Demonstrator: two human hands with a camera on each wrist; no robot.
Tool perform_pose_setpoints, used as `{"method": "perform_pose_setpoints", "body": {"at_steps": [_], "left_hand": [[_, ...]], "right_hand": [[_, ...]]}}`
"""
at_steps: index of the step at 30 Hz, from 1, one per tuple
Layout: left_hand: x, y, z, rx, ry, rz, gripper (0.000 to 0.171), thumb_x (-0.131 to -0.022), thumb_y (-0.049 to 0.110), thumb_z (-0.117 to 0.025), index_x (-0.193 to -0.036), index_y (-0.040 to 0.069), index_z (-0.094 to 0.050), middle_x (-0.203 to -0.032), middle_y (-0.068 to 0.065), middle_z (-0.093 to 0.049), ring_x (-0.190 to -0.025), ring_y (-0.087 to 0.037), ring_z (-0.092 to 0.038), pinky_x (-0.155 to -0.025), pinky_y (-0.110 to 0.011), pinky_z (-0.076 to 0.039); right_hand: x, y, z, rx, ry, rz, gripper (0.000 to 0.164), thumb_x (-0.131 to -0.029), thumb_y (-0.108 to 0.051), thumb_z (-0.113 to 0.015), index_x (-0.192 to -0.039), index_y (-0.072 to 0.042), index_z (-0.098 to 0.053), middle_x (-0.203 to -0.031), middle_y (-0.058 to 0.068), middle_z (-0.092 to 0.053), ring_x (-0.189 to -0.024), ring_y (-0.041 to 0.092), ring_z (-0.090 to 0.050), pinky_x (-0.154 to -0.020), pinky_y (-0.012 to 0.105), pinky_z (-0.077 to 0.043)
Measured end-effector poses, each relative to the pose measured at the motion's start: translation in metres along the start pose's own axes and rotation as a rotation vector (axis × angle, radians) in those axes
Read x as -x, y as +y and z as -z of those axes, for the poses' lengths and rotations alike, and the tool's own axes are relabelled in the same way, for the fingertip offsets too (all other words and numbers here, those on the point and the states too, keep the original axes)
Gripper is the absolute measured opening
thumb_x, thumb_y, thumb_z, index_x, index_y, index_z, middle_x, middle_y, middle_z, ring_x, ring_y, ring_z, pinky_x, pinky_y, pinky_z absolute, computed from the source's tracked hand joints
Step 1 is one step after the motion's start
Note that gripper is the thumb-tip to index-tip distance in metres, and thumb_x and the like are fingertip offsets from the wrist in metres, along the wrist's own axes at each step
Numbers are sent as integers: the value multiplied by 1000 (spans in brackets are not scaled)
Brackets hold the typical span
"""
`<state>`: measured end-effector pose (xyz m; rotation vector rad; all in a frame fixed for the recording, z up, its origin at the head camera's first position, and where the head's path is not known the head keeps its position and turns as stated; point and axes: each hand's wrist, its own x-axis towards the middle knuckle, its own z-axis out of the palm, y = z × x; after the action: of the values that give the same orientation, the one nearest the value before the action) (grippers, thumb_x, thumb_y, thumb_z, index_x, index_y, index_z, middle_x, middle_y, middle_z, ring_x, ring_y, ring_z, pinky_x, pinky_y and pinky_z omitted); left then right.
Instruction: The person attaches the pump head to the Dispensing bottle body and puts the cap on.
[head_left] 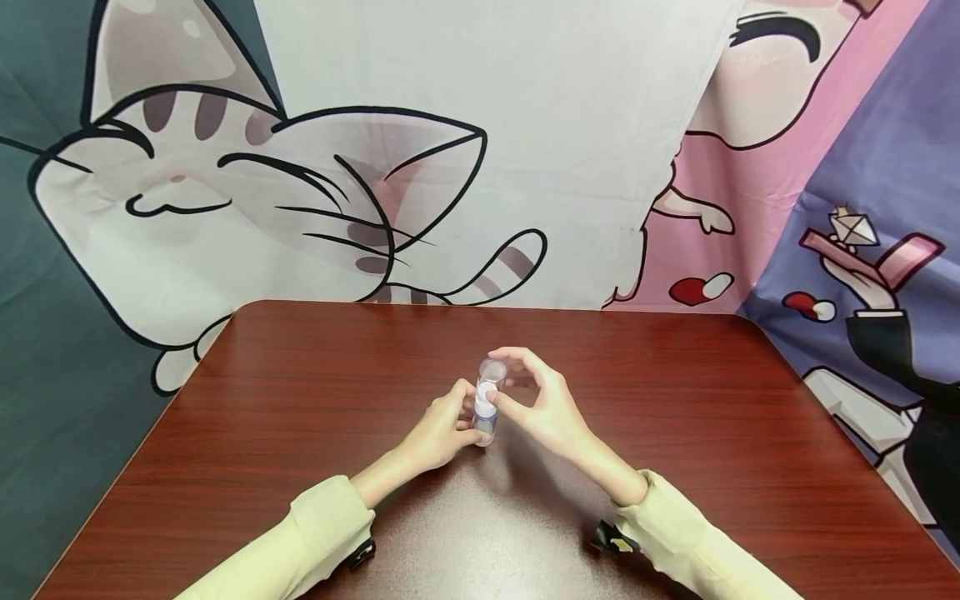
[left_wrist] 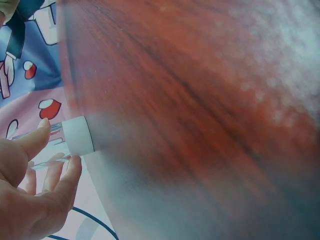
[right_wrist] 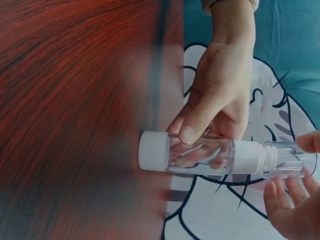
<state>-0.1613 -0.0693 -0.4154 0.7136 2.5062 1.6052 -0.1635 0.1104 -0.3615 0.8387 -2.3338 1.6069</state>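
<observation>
A small clear bottle with a white collar and a white base stands upright over the table, near its middle. My left hand grips the clear body from the left, thumb on one side and fingers on the other. In the left wrist view, the base is close to the wood. At the top, a clear cap sits over the white nozzle. My right hand holds this cap between thumb and fingers.
The dark red wooden table has a rounded far edge. Behind it hangs a cartoon cloth with a cat drawing. Black wrist straps show below the pale sleeves.
</observation>
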Motion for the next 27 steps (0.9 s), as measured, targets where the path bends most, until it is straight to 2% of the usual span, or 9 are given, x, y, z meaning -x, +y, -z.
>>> {"method": "perform_pose_setpoints", "body": {"at_steps": [7,17,27], "left_hand": [[0,0,0,21,3,-6,40,-80,-5,-72,-108,1,-44,-107,-17,-65,-96,-29,-67,-82,-24,-59],[0,-1,0,2,2,-11,40,-81,-5,-72,-109,2,-44,-105,-16,-64,-96,-29,-67,-82,-25,-59],[0,-1,0,-9,-2,-12,40,-81,-4,-72,-109,2,-44,-107,-16,-64,-97,-28,-67,-83,-27,-60]], "right_hand": [[2,1,-1,-7,-13,-19,44,-82,-1,-70,-123,-7,-57,-105,5,-67,-95,13,-62,-87,30,-57],[3,5,-3,-1,-24,-18,43,-82,0,-70,-123,-9,-57,-104,5,-67,-95,13,-62,-87,29,-57],[6,10,-5,-2,-38,-25,45,-81,3,-70,-122,-9,-57,-105,8,-67,-94,16,-62,-86,33,-58]]}}
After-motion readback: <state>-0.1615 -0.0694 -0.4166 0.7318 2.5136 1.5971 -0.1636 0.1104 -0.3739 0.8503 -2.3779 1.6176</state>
